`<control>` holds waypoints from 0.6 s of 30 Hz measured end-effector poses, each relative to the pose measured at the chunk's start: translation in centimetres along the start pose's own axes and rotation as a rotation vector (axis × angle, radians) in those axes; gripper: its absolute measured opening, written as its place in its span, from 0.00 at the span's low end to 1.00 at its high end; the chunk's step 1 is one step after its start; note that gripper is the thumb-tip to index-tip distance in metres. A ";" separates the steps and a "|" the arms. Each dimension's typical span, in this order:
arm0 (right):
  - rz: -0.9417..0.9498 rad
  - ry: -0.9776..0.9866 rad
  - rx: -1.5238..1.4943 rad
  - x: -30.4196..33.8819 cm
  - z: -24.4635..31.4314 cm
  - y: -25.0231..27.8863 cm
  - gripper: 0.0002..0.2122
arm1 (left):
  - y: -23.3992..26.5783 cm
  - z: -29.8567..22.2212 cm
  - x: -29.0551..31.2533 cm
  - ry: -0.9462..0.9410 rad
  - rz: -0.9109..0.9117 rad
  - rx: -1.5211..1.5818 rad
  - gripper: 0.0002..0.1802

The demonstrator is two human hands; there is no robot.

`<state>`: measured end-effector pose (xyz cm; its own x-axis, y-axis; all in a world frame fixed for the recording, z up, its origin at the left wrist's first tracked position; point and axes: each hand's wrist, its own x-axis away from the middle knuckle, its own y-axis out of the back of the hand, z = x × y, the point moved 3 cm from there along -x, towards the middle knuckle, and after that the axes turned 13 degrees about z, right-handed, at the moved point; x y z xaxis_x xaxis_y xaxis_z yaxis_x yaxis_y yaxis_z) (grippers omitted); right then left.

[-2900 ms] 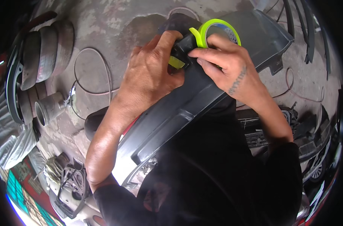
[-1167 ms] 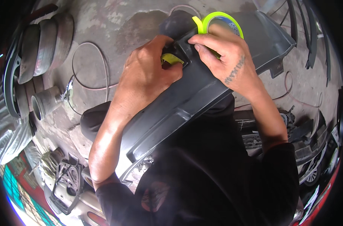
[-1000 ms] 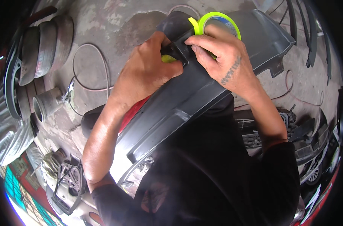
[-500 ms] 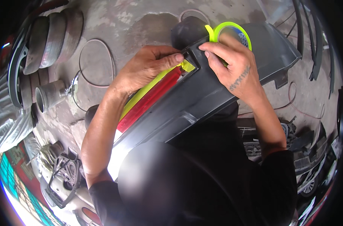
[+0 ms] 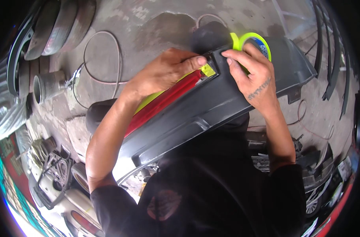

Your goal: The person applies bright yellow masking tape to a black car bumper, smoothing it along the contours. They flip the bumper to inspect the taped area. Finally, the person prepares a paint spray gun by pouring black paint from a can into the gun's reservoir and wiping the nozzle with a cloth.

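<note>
A dark grey plastic car panel (image 5: 176,118) lies slanted across my lap. Set along its far-left side is a long red strip (image 5: 164,100), edged by yellow-green masking tape (image 5: 208,70). My left hand (image 5: 164,73) is closed at the panel's far edge, its thumb beside the tape at the red strip's upper end; its other fingertips are hidden. My right hand (image 5: 253,73) holds a roll of bright yellow-green tape (image 5: 268,47), some fingers through its ring. Its index finger and thumb are bent close to the panel's surface. A loose tape end sticks up left of the roll.
Several tyres (image 5: 63,27) stand at the far left, near a grey metal cylinder (image 5: 47,86). A looped hose (image 5: 118,59) crosses the concrete floor. Long black strips (image 5: 333,55) lie at the far right. Car parts (image 5: 57,173) are heaped at the lower left.
Panel, hands and tape roll all appear slightly further right and lower in the picture, the floor things shifting too. Both hands keep nearly the same grip and place on the panel.
</note>
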<state>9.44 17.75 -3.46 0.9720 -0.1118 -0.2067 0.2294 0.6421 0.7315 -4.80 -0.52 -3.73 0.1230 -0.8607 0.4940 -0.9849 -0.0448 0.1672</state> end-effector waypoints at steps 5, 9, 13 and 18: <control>0.026 0.030 0.014 -0.3 0.2 0.2 0.09 | -4.5 -0.3 1.5 -0.142 -0.525 -0.825 0.36; 0.086 -0.024 0.019 -0.3 -0.3 -0.3 0.09 | -8.3 0.9 3.1 0.006 -0.730 -1.003 0.47; 0.156 -0.058 0.019 -0.3 -1.2 -0.8 0.08 | -9.8 3.3 8.5 0.187 -0.841 -0.858 0.51; 0.160 -0.106 -0.013 0.1 -2.4 -0.8 0.09 | -10.6 6.1 16.1 0.339 -0.968 -0.704 0.44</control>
<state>9.26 19.06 -5.64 0.9961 -0.0864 -0.0188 0.0719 0.6675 0.7411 6.84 -16.96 -2.72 0.8901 -0.4465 0.0908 -0.2055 -0.2155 0.9546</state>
